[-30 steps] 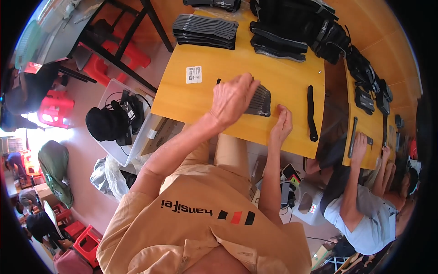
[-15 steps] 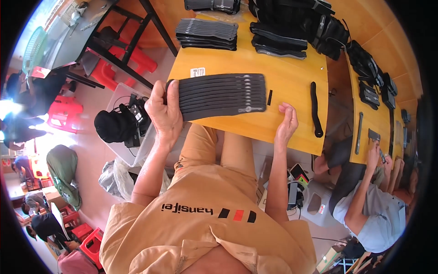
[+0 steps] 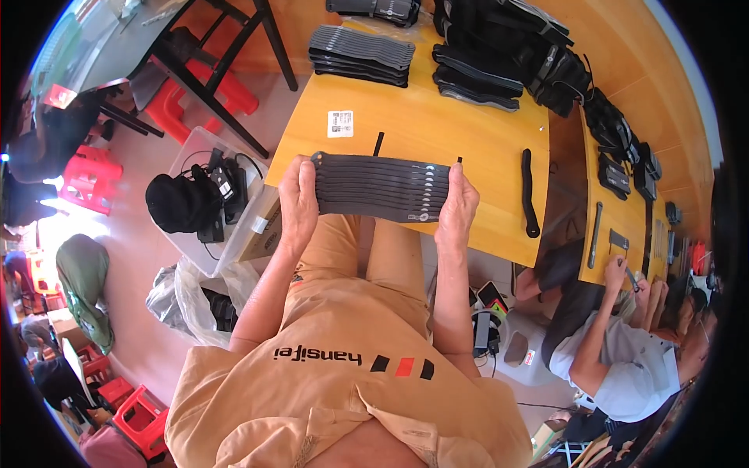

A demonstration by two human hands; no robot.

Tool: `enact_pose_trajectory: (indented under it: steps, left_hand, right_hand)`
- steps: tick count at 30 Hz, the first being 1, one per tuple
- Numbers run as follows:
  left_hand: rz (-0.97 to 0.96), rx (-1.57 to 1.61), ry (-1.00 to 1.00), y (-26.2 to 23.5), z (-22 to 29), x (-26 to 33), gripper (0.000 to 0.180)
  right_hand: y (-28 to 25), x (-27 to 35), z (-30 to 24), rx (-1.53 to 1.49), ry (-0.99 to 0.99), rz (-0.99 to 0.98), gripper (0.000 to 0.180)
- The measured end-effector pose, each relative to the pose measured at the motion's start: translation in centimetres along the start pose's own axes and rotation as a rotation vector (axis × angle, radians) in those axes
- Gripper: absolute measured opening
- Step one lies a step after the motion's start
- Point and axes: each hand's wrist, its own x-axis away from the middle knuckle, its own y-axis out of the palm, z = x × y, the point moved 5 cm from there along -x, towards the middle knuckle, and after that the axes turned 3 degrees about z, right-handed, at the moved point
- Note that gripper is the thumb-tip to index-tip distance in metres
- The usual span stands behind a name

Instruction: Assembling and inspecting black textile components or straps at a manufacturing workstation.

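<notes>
The left hand (image 3: 298, 201) grasps one end of the bundle of dark straps (image 3: 374, 189) and the right hand (image 3: 459, 204) grips the other, thumbs uppermost, the bundle being raised over the near edge of the yellow table (image 3: 476, 140). The two-ended hold appears to keep the layered straps level and aligned, while the single black strap (image 3: 530, 191) lies apart at the table's right side, clear of handling. Half a second earlier, the left hand alone supports the bundle, the right hand standing empty beside it.
</notes>
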Motion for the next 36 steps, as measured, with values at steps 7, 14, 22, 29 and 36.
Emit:
enact_pose_trajectory:
  steps: [7,14,22,29,36]
  left_hand:
    - [-0.202,0.357,-0.503,1.4,-3.7,1.3,0.047]
    - [-0.115,0.256,-0.363,1.3,-3.9,1.0,0.043]
    - [-0.102,0.336,-0.388,1.9,-4.0,1.7,0.042]
    - [-0.128,0.338,-0.415,2.2,-3.1,1.3,0.042]
    - [-0.219,0.354,-0.406,2.9,-2.8,1.0,0.042]
  right_hand:
    - [0.5,0.6,-0.6,0.076,-0.129,0.006,0.047]
    - [-0.9,0.8,0.6,0.063,-0.159,0.094,0.052]
    - [-1.7,1.4,1.1,-0.045,-0.095,0.177,0.050]
    - [-2.4,1.3,1.4,-0.062,-0.049,0.160,0.047]
    - [-2.9,1.5,0.2,-0.042,-0.071,0.146,0.043]
